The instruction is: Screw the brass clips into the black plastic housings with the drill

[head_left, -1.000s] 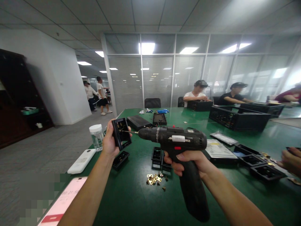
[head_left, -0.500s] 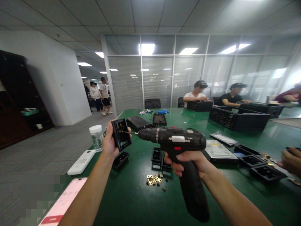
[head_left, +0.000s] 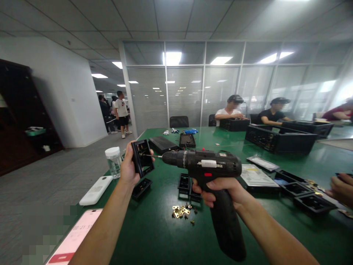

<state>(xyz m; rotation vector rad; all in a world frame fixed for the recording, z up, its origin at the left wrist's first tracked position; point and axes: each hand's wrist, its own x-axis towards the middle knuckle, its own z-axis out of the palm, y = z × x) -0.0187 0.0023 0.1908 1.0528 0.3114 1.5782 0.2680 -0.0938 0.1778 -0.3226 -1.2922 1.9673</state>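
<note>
My left hand (head_left: 129, 165) is closed around a black plastic housing (head_left: 143, 159), tilted up with its hollow side facing right. Wrapped round the handle of a black cordless drill (head_left: 204, 163) is my right hand (head_left: 217, 189). The drill lies level, and its bit (head_left: 154, 156) reaches into the housing; whether the tip touches a screw is too small to tell. Below the drill lies a loose pile of brass plates and screws (head_left: 180, 211). Similar black housings (head_left: 184, 184) rest behind the pile, and another housing (head_left: 141, 188) sits under my left hand.
A clear jar (head_left: 113, 162), a white power bank (head_left: 95, 190) and a phone (head_left: 74, 235) line the left table edge. At right lie a hard drive (head_left: 257, 176), more housings (head_left: 314, 203) and another person's hand (head_left: 342, 187). Large black cases (head_left: 281, 139) stand farther back.
My hands, the drill and the housing look almost unmoved. In the background, people in the corridor have shifted position.
</note>
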